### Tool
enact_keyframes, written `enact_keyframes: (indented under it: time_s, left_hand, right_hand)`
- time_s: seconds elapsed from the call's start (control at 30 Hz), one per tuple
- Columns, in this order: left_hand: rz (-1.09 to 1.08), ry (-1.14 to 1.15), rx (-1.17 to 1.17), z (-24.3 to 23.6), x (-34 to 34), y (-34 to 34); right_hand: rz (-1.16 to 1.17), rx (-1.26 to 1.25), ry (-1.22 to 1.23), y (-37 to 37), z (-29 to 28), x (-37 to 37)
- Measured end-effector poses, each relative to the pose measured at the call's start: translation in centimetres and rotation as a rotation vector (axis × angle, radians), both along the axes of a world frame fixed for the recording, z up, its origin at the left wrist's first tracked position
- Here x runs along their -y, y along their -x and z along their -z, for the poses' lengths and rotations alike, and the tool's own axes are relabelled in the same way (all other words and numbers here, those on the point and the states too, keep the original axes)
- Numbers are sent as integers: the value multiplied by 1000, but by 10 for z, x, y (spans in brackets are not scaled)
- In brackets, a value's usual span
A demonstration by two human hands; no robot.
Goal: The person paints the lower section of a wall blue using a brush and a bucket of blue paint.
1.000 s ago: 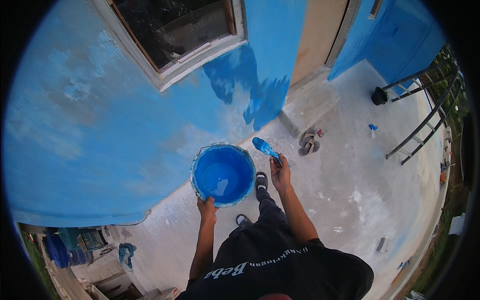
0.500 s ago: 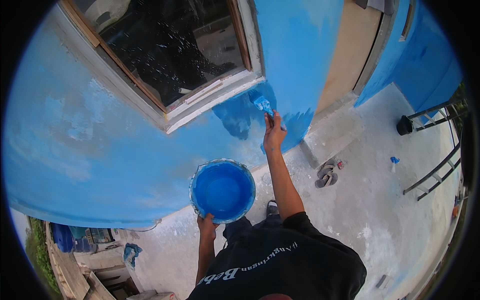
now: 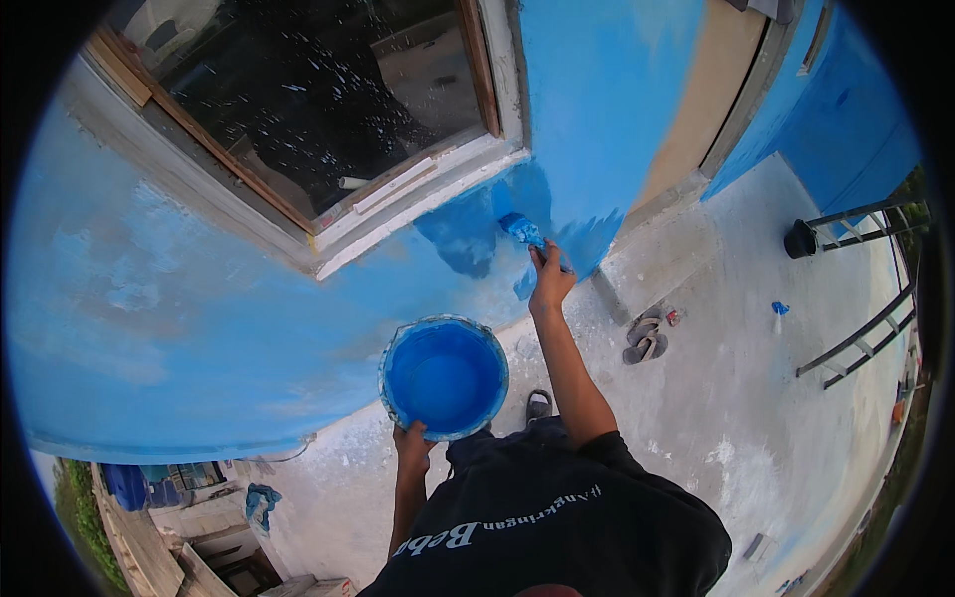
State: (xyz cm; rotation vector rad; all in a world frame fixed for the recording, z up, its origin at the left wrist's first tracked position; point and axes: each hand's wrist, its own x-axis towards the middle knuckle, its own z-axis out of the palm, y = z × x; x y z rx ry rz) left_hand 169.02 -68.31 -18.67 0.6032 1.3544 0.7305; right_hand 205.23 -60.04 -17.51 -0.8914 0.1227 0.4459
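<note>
My right hand [image 3: 550,280] is closed around the handle of a paintbrush [image 3: 521,229], whose blue-coated bristles are at the wall below the window's right corner. Around the brush, a darker blue patch of paint [image 3: 460,237] stands out against the lighter blue wall [image 3: 288,338]. My left hand [image 3: 412,443] grips the near rim of a paint bucket [image 3: 444,378], holding it up in front of my body. Blue paint lies inside the bucket, and its rim is smeared with pale paint. Part of my left hand's fingers is hidden by the bucket.
A paint-spattered window [image 3: 328,90] with a pale sill is above. To the right are a doorstep [image 3: 662,264], a pair of sandals [image 3: 647,341], a black bucket [image 3: 800,239] and a ladder [image 3: 860,348]. A blue rag [image 3: 262,505] and boards [image 3: 139,532] lie at lower left.
My right hand and the paintbrush have moved slightly down the wall, away from the window corner. The bucket stays nearly where it was in my left hand. The view has shifted a little.
</note>
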Motion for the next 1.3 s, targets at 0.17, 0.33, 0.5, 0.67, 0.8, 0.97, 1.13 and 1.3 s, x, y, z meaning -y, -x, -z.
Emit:
enact_keyframes:
  time_s: [0.17, 0.33, 0.5, 0.67, 0.8, 0.97, 1.13, 1.3]
  left_hand:
    - [65, 25, 32, 11, -3, -7]
    - [34, 24, 46, 6, -1, -19]
    - [2, 32, 61, 16, 6, -19]
    - [-15, 10, 35, 14, 8, -16]
    - [-13, -7, 46, 12, 8, -16]
    - [-46, 10, 51, 15, 7, -16]
    - [-39, 27, 38, 18, 9, -20]
    - [-32, 49, 4, 17, 10, -21]
  right_hand:
    - [-3, 134, -191, -1, -115, -3]
    - [13, 105, -139, -6, -62, 1]
    - [53, 40, 51, -2, 50, 7]
    - [20, -12, 212, -4, 54, 3]
    - [-9, 66, -50, -4, -44, -5]
    - [-44, 145, -258, -4, -110, -5]
    - [-45, 118, -117, 1, -40, -7]
    - [-55, 66, 123, 10, 61, -2]
